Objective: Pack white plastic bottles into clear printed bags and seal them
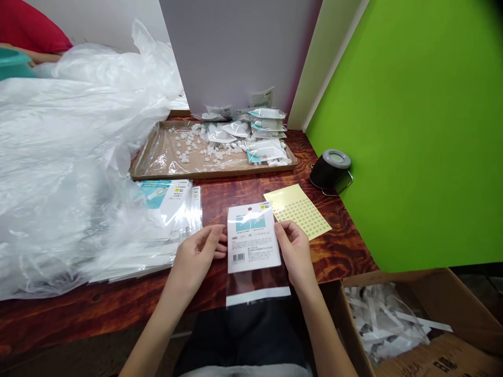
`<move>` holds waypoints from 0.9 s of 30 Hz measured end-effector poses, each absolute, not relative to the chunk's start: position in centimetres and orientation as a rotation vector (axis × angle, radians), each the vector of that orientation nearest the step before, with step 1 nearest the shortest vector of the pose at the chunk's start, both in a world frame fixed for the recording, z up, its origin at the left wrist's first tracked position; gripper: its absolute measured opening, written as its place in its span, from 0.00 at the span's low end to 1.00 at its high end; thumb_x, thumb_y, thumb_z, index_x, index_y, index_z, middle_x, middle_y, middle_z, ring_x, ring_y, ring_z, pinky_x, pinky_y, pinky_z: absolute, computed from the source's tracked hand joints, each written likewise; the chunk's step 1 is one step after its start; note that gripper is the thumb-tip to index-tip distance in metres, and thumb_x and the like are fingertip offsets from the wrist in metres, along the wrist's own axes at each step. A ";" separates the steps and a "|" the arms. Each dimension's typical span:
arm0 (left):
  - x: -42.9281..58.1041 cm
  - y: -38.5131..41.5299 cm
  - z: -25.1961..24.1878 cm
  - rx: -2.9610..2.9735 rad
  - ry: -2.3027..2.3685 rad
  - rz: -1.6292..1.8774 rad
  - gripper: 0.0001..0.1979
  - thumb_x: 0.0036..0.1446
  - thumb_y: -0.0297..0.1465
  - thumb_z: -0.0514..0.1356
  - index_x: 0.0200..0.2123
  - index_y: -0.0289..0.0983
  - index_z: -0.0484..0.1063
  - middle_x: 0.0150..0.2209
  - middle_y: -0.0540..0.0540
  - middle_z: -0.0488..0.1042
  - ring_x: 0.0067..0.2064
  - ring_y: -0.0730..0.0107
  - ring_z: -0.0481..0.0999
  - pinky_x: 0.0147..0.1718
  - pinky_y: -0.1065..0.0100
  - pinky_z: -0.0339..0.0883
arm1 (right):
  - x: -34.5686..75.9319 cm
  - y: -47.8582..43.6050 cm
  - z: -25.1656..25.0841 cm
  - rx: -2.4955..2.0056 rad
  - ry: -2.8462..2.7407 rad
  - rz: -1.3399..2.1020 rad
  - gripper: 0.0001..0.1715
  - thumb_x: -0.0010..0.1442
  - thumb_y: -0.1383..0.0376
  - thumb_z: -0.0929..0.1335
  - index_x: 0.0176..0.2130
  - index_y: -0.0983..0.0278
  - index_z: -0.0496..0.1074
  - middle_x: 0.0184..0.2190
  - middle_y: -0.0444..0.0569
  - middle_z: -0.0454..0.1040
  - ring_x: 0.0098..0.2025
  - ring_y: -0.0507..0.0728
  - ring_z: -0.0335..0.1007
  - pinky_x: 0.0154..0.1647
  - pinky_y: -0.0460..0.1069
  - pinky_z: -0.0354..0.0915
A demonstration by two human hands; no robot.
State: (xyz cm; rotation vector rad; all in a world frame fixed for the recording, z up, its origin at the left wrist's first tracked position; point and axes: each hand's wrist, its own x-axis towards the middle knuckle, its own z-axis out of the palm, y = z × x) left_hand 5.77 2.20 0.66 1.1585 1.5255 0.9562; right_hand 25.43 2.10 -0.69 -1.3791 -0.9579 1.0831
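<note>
Clear cellophane bag (255, 288) with a white barcoded card (251, 238) inside sits over the varnished wooden table (78, 319). The left hand (198, 256) and right hand (294, 251), both half-curled, hold its side edges between fingers and thumbs. A yellow sticker sheet (301, 212) lies just beyond the right hand, a stack of packaged cards (167, 207) beside the left.
</note>
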 end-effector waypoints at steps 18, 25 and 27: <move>5.7 -2.3 1.2 1.478 1.471 0.440 0.26 0.58 0.51 0.49 0.17 0.38 0.61 0.15 0.54 0.60 0.18 0.74 0.61 0.20 0.71 0.52 | 19.8 -7.1 -0.6 -1.359 -1.581 0.546 0.08 0.57 0.76 0.70 0.35 0.64 0.74 0.32 0.48 0.71 0.37 0.56 0.64 0.37 0.50 0.64; 6.2 -2.5 0.8 1.386 1.471 0.524 0.22 0.54 0.48 0.55 0.20 0.37 0.66 0.16 0.54 0.63 0.18 0.76 0.60 0.18 0.73 0.51 | 20.1 -6.6 -0.3 -1.376 -1.555 0.616 0.09 0.55 0.77 0.71 0.33 0.64 0.73 0.31 0.46 0.70 0.37 0.55 0.64 0.37 0.50 0.64; 6.4 -2.4 0.9 1.418 1.471 0.500 0.22 0.54 0.48 0.56 0.18 0.37 0.65 0.16 0.54 0.63 0.18 0.75 0.61 0.19 0.73 0.52 | 20.2 -6.5 -0.2 -1.359 -1.554 0.616 0.09 0.55 0.77 0.71 0.32 0.64 0.73 0.30 0.46 0.70 0.37 0.55 0.64 0.36 0.50 0.64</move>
